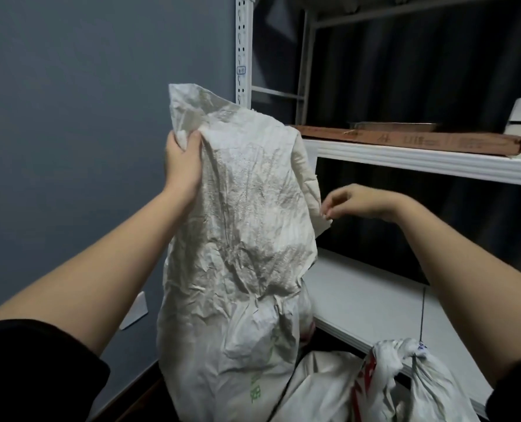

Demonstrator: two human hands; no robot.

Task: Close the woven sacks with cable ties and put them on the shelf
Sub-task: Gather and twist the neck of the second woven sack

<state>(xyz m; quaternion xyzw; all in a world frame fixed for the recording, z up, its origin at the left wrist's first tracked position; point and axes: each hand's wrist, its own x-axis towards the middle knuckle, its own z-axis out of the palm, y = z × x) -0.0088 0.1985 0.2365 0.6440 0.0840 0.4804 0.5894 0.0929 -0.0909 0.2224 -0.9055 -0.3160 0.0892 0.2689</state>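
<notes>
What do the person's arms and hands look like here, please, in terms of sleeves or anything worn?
Both forearms are bare. A dark, black-looking sleeve is bunched up near the left elbow, and a matching dark sleeve shows at the right edge. The left hand and right hand wear no gloves. No watch, ring or bracelet is visible.

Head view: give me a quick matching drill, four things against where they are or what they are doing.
Things:
1. left hand
2. right hand
3. long brown box
4. tied sack

States:
A. lies on the upper shelf
B. grips the tall sack's top corner
C. sits low at the right, neck already closed
D. pinches the tall sack's right edge

Pairs: 1-B, 2-D, 3-A, 4-C
</notes>
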